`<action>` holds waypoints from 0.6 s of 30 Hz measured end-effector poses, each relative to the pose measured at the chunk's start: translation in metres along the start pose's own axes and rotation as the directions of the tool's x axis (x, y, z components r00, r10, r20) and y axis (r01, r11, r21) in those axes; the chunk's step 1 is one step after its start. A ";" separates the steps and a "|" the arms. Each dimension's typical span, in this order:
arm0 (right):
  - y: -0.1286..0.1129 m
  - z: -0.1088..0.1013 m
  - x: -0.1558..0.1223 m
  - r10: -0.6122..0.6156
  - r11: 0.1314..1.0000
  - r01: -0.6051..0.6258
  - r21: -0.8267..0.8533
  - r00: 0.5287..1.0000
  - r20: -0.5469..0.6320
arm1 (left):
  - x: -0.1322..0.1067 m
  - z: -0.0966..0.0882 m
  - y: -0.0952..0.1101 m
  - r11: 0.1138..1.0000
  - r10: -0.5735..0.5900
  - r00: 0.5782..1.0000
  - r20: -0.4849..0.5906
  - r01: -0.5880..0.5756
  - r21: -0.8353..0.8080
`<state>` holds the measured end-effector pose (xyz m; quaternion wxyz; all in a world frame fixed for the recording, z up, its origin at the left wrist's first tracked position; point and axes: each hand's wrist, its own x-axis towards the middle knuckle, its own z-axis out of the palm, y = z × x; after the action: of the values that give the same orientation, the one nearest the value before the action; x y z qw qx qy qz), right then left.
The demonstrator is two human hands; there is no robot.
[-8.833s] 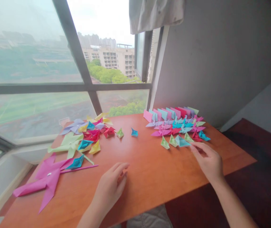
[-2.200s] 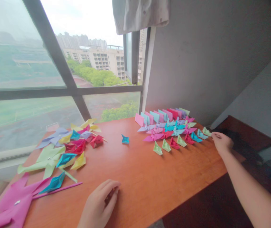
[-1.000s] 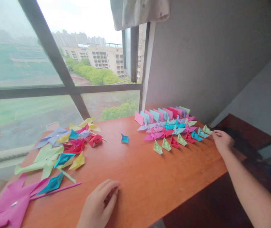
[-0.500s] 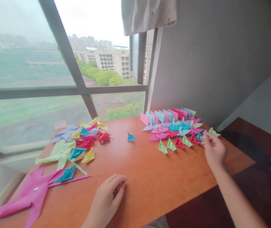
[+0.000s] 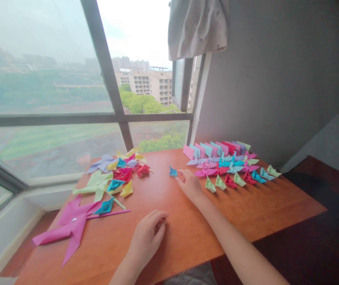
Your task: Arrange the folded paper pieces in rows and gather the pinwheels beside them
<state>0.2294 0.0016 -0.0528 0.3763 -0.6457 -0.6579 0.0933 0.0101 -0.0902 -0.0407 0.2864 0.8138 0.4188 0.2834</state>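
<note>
My right hand (image 5: 189, 184) reaches over the middle of the table, its thumb and forefinger at the right tip of a small blue paper boat (image 5: 173, 171). The boat rests on the wood. Nearer to me, my left hand (image 5: 149, 231) rests on the table, fingers loosely curled and thumb a little apart, with nothing visible in it. To the right runs a slanting row of small folded boats, among them a light green boat (image 5: 211, 185), a red boat (image 5: 230, 181) and a blue boat (image 5: 258, 177).
Behind the boat row stand folded paper cranes (image 5: 206, 169) and upright folded cards (image 5: 188, 151). At left lie a pink pinwheel (image 5: 76, 221), a green pinwheel (image 5: 96, 184) and loose boats, including a yellow boat (image 5: 127, 189). A window (image 5: 95, 118) borders the table (image 5: 187, 237).
My right hand has left the far end of the boat row and moved left to the lone blue boat. My left hand stays on the table. The view has shifted slightly.
</note>
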 end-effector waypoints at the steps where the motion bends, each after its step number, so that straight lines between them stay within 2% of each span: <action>1: -0.002 0.004 0.004 0.002 1.000 -0.002 -0.005 1.000 -0.006 | 0.000 0.000 0.000 1.000 0.000 1.000 -0.005 0.000 -0.001; 5: -0.011 0.010 0.008 0.005 1.000 -0.005 -0.020 1.000 -0.019 | -0.001 0.000 0.001 1.000 0.014 1.000 -0.026 -0.014 -0.013; 9: -0.016 0.002 -0.004 -0.039 0.999 0.039 0.004 0.999 -0.008 | -0.002 0.002 -0.001 0.999 0.008 0.998 -0.060 -0.010 -0.045; 11: -0.018 -0.006 -0.017 -0.079 0.996 0.079 0.052 0.997 0.004 | -0.002 0.001 -0.003 0.997 -0.033 0.993 -0.116 0.025 -0.068; 15: -0.021 -0.028 -0.054 -0.163 0.952 0.150 0.266 0.986 0.026 | -0.001 -0.003 -0.006 0.981 -0.172 0.955 -0.240 0.144 -0.131; 18: -0.022 -0.046 -0.082 -0.184 0.921 0.145 0.361 0.980 0.075 | 0.000 -0.007 -0.005 0.966 -0.214 0.946 -0.245 0.167 -0.199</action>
<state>0.2305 -0.0935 -0.0379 0.4571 -0.5038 -0.7015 0.2127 0.0025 -0.0862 -0.0400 0.3248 0.6957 0.5036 0.3961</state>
